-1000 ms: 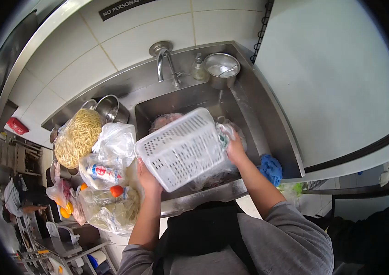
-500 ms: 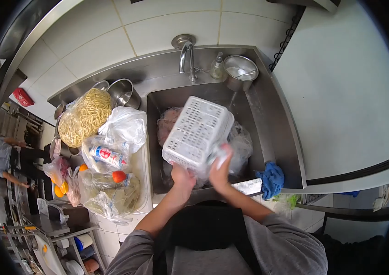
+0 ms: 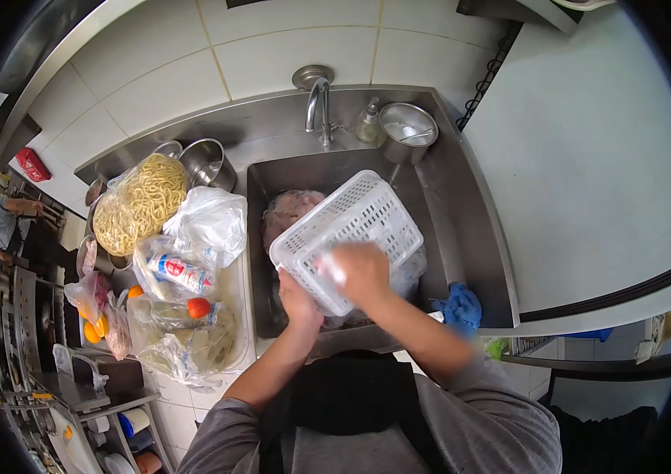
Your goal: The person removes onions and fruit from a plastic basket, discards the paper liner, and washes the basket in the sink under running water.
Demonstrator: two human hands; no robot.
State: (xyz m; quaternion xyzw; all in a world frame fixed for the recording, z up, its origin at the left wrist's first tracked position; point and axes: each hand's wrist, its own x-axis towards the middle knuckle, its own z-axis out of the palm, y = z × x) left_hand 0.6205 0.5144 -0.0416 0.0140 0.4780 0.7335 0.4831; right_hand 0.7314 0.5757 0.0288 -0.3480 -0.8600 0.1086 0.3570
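A white perforated plastic basket [image 3: 387, 217] is tilted over the steel sink [image 3: 462, 245]. My left hand [image 3: 298, 302] grips the basket's near-left edge. My right hand [image 3: 360, 274] is closed on a white wad [image 3: 331, 268], pressed against the basket; motion blur hides whether the wad is a cloth or a sponge. Under the basket in the sink lie pinkish raw meat [image 3: 292, 212] in a clear bag and another clear plastic bag [image 3: 410, 272], partly covered.
Left of the sink are bagged noodles [image 3: 144, 201], a white plastic bag [image 3: 209, 225], a tomato [image 3: 198, 307] and a steel pot [image 3: 209, 164]. A faucet [image 3: 318, 110], soap bottle [image 3: 368, 122] and metal bowl [image 3: 408, 134] line the back. A blue cloth [image 3: 460, 306] hangs at the front-right rim. A co-worker [image 3: 3, 225] stands far left.
The basket has turned from bottom-side up to a tilt that shows its inside. My right hand has moved left and up with the white wad, from the basket's right side onto the basket.
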